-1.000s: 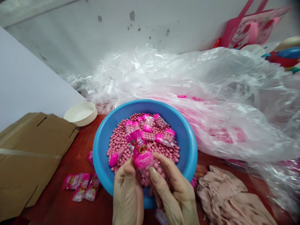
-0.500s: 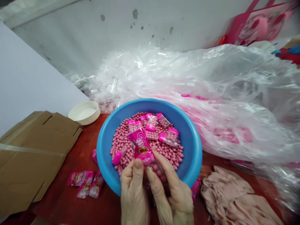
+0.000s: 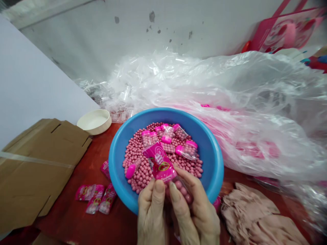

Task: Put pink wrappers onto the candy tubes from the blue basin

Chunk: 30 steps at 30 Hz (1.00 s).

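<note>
A shiny bright pink packet with printed swirls and a clear end full of pink balls [image 3: 161,161] is near the middle of the frame, over the front part of a big round blue plastic bowl [image 3: 116,160]. The left hand [image 3: 152,211] has its grip pinched on the packet's lower left side, with the thumb on top. The right hand [image 3: 196,211] has its grip on the clear end, with the thumb and a finger on each side of it. The packet leans, with its printed top pointing to the upper left. In the bowl are lots of small round dusty pink balls [image 3: 141,178], and little clear jars with hot pink caps [image 3: 189,148] lie on them. The bowl sits on a dark red worktop [image 3: 85,163]. Three small pink and clear packets [image 3: 95,200] lie close together in the lower left, and part of one more pink packet [image 3: 105,168] shows beside the bowl. A folded brown cardboard box [image 3: 38,183] fills the left side, near a shallow round white dish [image 3: 94,129]. A crumpled dusty pink cloth [image 3: 255,217] is in the lower right. Behind the bowl, a big heap of see-through plastic bags [image 3: 255,81] stretches to the right edge.
</note>
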Each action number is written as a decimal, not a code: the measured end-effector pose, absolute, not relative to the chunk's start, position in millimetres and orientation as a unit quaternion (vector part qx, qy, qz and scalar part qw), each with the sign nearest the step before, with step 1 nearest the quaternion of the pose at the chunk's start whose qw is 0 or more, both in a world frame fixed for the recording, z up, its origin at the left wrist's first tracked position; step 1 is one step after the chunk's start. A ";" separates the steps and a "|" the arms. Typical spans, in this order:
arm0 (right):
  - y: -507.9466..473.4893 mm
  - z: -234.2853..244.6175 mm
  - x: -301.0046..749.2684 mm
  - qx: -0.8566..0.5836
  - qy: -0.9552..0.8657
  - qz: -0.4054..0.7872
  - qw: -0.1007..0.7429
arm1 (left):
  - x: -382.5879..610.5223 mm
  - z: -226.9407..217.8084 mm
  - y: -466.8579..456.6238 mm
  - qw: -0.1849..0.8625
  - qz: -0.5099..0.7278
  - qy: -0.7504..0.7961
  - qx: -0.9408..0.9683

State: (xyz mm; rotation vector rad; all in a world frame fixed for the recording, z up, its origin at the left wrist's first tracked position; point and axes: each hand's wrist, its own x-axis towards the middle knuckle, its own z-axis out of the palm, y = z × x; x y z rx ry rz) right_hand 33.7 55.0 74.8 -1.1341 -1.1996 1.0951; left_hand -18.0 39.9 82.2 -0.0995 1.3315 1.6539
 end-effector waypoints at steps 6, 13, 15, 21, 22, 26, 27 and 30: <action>61.4 78.2 41.3 -0.464 -0.428 0.600 0.492 | -30.3 83.5 48.5 0.512 0.710 0.479 0.059; 47.6 71.7 41.7 -0.508 -0.507 0.529 0.453 | -30.3 78.6 44.6 0.526 0.706 0.471 0.056; 45.9 72.1 41.4 -0.494 -0.527 0.514 0.463 | -26.7 77.7 41.0 0.530 0.703 0.470 0.067; 49.5 79.7 44.3 -0.432 -0.576 0.501 0.479 | -28.3 77.4 32.5 0.524 0.707 0.473 0.037; 51.0 81.0 45.7 -0.419 -0.593 0.510 0.462 | -29.4 78.2 31.9 0.532 0.709 0.462 0.037; 52.4 80.5 51.5 -0.363 -0.656 0.528 0.398 | -29.8 88.3 32.3 0.556 0.717 0.416 0.059; 50.5 78.3 52.5 -0.356 -0.666 0.526 0.392 | -29.1 91.9 32.7 0.558 0.716 0.416 0.054; 40.4 68.6 53.7 -0.367 -0.670 0.503 0.404 | -27.1 100.2 33.9 0.569 0.700 0.431 0.027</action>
